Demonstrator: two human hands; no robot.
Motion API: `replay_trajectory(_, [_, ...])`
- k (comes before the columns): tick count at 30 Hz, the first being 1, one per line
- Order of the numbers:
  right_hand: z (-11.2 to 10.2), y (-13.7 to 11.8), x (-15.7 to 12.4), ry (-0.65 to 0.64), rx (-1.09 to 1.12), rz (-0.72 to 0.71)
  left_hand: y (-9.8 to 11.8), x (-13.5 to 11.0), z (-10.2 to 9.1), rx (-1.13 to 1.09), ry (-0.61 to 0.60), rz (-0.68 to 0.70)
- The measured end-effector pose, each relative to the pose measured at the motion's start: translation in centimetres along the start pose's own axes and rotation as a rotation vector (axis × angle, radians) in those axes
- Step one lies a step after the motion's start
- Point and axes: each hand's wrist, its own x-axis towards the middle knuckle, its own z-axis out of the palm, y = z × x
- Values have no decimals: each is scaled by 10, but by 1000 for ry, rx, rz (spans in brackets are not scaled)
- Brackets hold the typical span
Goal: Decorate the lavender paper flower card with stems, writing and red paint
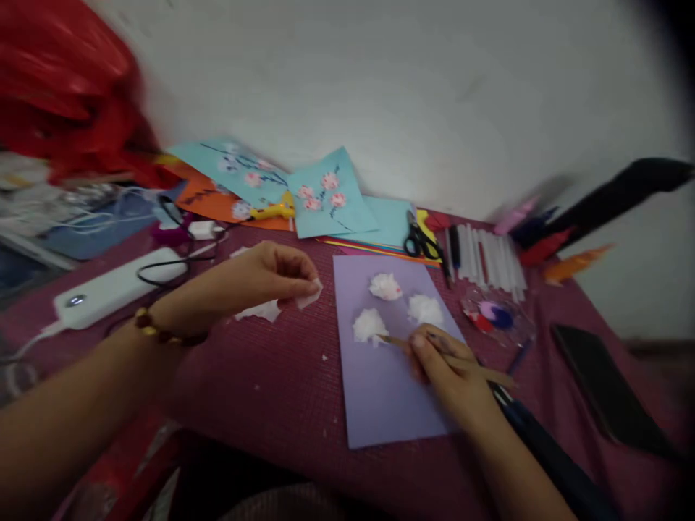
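Note:
My left hand pinches a small piece of white tissue paper above the table. More torn white tissue lies just beneath that hand. In my right hand is a thin wooden stick, its narrow tip at the edge of a crumpled white tissue tuft. This tuft is on a purple sheet of paper. Two more tufts are on the sheet: an upper tuft with small pink spots, and a right-hand tuft close to my right fingers.
Blue cards with flowers lean at the back, near a yellow glue gun. Black scissors, white glue sticks and a paint palette lie beyond the sheet. A white power strip is left; a dark phone right.

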Motion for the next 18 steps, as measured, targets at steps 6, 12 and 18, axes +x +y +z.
replay_trajectory(6, [3, -4, 1, -41, -62, -55, -12, 29, 34, 53, -328, -51])
replay_trajectory(12, [3, -5, 2, -81, -192, -91, -7, 49, 67, -118, -437, -47])
replay_trajectory(18, [-5, -10, 2, -62, -266, -70, -29, 55, 98, 154, -316, 91])
